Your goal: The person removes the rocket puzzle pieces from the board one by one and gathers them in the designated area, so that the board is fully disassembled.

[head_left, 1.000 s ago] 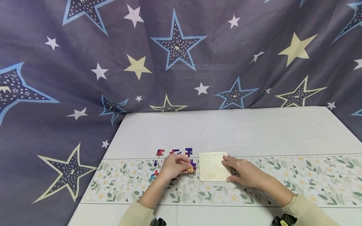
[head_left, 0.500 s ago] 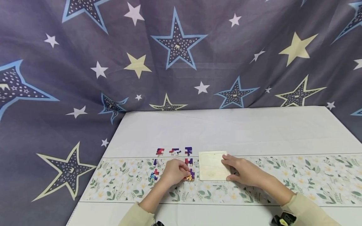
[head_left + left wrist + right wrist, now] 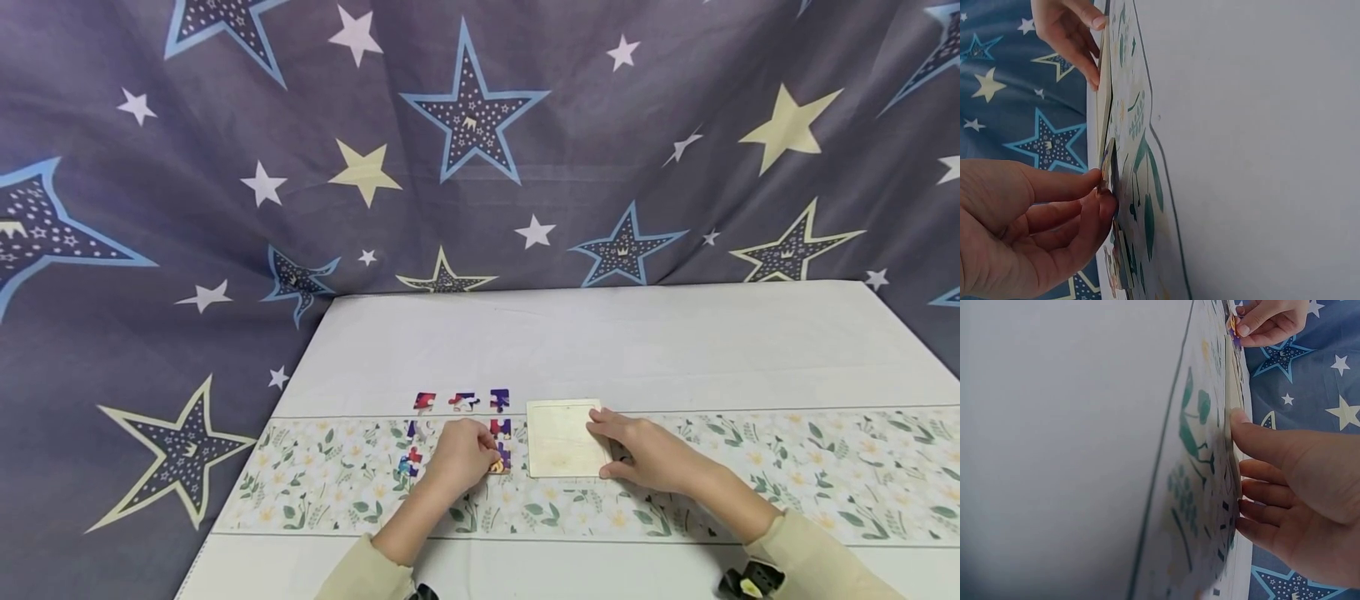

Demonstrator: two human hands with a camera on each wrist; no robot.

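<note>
The left hand [image 3: 463, 457] pinches a purple-and-yellow puzzle piece [image 3: 501, 460] between thumb and fingertips, lifting its edge off the flowered table runner [image 3: 787, 475] just left of the wooden tray [image 3: 562, 437]. The right hand [image 3: 651, 454] rests with relaxed, fairly straight fingers against the tray's right edge, thumb at the near corner, steadying it rather than clutching it. The pinch looks shallow, taken at the piece's rim, so it could slip out or flip face down; brushing knuckles might also scatter the neighbouring pieces. If the right hand eases off, the light tray could slide on the cloth. The tray itself is bare inside, no pieces seated in it. Beyond the left hand, the other loose pieces [image 3: 463, 402] lie in rows on the runner and the white tablecloth [image 3: 600, 342], with the star curtain [image 3: 465, 125] behind.
</note>
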